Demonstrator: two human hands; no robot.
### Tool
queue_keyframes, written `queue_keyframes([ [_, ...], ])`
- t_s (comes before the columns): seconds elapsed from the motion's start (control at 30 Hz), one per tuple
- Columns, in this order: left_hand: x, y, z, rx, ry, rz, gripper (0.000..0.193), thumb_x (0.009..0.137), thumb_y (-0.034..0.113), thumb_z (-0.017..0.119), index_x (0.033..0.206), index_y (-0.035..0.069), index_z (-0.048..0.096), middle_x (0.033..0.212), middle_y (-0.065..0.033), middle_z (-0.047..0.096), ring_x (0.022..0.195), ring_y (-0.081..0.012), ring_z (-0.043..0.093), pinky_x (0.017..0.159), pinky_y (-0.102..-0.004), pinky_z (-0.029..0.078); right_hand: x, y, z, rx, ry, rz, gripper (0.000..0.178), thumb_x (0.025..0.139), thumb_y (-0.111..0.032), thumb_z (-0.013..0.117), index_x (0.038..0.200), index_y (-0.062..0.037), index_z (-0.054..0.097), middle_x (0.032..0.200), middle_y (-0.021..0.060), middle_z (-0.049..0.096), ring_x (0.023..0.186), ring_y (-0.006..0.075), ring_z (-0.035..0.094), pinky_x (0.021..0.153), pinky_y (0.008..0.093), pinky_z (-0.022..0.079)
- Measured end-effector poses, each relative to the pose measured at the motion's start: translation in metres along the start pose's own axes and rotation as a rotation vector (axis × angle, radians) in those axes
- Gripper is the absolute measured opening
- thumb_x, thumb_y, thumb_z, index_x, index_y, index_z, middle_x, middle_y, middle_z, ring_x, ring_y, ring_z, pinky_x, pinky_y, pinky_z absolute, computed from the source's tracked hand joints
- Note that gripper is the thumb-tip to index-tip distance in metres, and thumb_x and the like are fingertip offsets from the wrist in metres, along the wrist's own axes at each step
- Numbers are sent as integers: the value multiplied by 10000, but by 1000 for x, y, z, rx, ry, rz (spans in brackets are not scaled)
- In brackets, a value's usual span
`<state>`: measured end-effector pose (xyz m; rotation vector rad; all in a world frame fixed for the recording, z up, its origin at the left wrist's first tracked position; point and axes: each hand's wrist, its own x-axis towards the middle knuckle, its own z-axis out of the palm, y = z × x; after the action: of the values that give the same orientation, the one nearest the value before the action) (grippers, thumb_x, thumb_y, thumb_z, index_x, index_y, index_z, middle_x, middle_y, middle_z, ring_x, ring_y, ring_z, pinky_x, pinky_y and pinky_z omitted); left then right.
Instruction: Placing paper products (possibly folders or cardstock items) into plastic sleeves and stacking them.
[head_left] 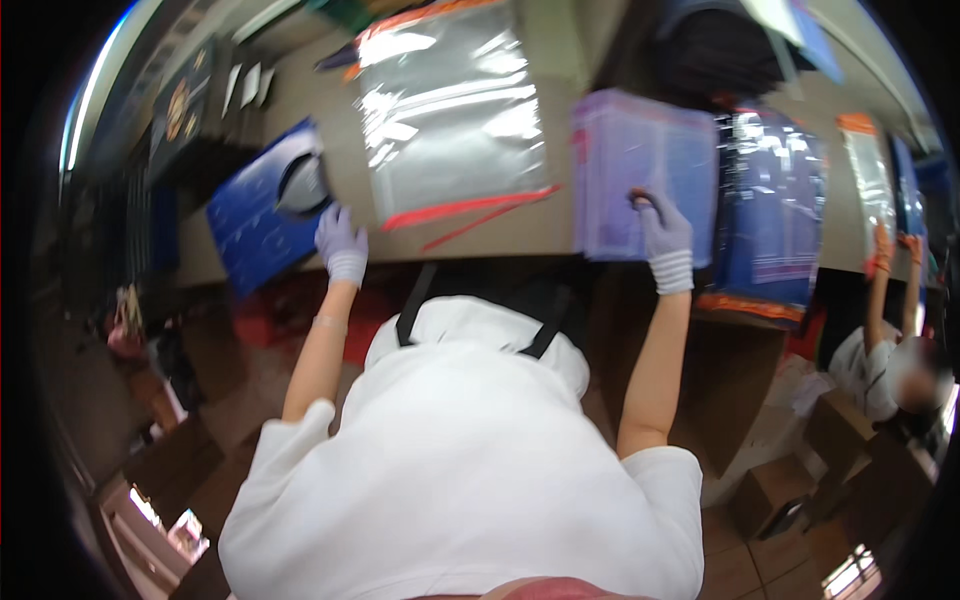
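Observation:
My left hand (pixel 342 243), in a pale knit glove, is at the near right corner of a blue printed packet (pixel 250 222). Its fingers look stretched and slightly apart, next to a round black-and-grey object (pixel 304 187) lying on the packet; its kind is unclear. My right hand (pixel 667 236), gloved alike, is over a stack of translucent purple plastic bags (pixel 610 165). Thumb and forefinger close around a small dark curved thing, too blurred to name. Between the hands, farther back, lies a stack of clear shiny plastic bags (pixel 455 130) with a red-orange near edge.
On the tan table (pixel 480 235), blue plastic packets (pixel 770 200) lie right of the purple stack. Dark boxes (pixel 190 110) stand at the far left. A co-worker's hands (pixel 883 248) touch packets at the far right. Cardboard boxes (pixel 775 490) stand on the floor.

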<state>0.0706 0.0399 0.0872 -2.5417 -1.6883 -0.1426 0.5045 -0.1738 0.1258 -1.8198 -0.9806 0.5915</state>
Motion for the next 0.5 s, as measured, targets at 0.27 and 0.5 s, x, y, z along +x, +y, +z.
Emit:
queue_keyframes([
  [0.27,14,-114,41,158,-56,-110,628,627,394,724,1108,70,483,1151,-121,477,1064,-279,453,872,-394,372,-83,-90,233,-77,-492,-90,181,829,-137,553,955,-18,603,897,145,630,823,293,608,754,333,477],
  [0.5,73,-143,51,74,-227,83,267,667,279,683,806,60,616,864,-119,608,845,-298,569,711,-407,442,-117,-97,252,-124,-499,56,172,821,-163,536,920,-47,616,847,131,632,794,302,602,726,357,481],
])
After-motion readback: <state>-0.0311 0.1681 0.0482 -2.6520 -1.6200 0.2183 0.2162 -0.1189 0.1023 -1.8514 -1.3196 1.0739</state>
